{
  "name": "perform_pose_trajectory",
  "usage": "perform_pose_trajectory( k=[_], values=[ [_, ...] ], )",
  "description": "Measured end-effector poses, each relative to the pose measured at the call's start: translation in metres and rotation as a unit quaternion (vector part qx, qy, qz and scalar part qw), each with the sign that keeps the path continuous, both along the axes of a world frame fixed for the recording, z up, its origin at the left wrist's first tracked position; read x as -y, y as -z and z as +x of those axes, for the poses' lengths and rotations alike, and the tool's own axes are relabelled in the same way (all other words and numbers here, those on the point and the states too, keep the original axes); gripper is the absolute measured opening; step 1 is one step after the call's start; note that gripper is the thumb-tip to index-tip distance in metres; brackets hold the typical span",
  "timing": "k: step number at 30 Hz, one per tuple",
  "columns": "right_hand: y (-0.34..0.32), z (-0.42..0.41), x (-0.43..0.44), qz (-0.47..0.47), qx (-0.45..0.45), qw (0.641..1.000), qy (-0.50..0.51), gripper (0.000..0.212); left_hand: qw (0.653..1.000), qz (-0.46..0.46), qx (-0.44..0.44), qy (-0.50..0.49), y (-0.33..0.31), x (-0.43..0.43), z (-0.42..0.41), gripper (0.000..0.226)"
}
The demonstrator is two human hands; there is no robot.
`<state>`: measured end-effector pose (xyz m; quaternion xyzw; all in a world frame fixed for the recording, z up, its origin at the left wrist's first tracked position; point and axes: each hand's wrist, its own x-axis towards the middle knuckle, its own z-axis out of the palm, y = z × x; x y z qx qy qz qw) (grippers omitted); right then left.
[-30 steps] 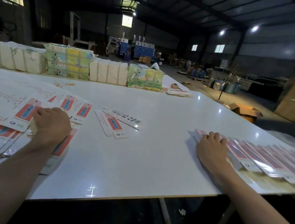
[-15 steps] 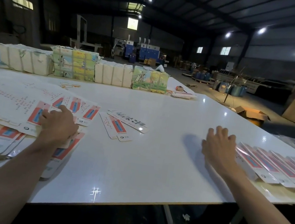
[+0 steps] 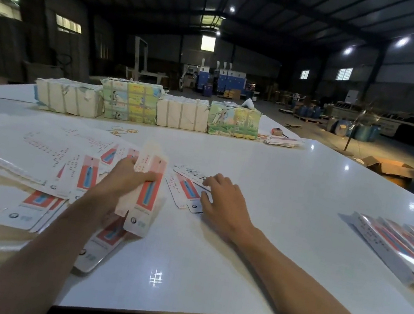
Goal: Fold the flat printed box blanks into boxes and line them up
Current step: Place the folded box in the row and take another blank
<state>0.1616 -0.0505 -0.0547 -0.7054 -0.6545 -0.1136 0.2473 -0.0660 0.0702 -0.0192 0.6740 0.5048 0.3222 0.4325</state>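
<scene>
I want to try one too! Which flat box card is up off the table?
The blank gripped in the left hand, tilted up with its red panel showing. All the others lie flat on the table.

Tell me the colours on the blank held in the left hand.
White blank, red panel, blue shape; head view.
</scene>
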Motion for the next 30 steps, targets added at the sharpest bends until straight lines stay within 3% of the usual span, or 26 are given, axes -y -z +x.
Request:
perform_pose_trajectory(
  k=[3, 6, 9, 14, 18, 22, 25, 30],
  values=[
    [0.009, 0.008, 0.0, 0.009, -0.113, 0.993, -0.022, 0.038, 0.969, -0.152, 0.171, 0.095, -0.007, 0.018, 0.011, 0.042],
    [0.007, 0.013, 0.001, 0.089, -0.239, 0.965, -0.05, 0.038, 0.939, -0.191, 0.23, 0.168, -0.001, 0.04, 0.026, 0.04],
    [0.003, 0.012, 0.0, 0.132, -0.301, 0.942, -0.07, 0.041, 0.934, -0.191, 0.226, 0.2, 0.013, 0.056, 0.042, 0.024],
    [0.006, 0.007, 0.002, 0.058, -0.317, 0.939, -0.119, 0.047, 0.923, -0.183, 0.271, 0.204, 0.021, 0.062, 0.066, 0.04],
    [0.002, 0.01, 0.002, 0.076, -0.339, 0.932, -0.101, 0.039, 0.889, -0.295, 0.291, 0.194, 0.011, 0.05, 0.076, 0.041],
    [0.0, 0.014, 0.004, 0.068, -0.448, 0.883, -0.124, 0.017, 0.912, -0.248, 0.22, 0.241, 0.013, 0.049, 0.078, 0.048],
    [-0.005, 0.015, 0.003, 0.036, -0.519, 0.845, -0.122, 0.028, 0.897, -0.247, 0.239, 0.279, 0.027, 0.053, 0.077, 0.06],
    [-0.017, 0.021, 0.005, -0.026, -0.485, 0.867, -0.11, 0.041, 0.885, -0.241, 0.227, 0.326, 0.037, 0.051, 0.071, 0.082]
  ],
)
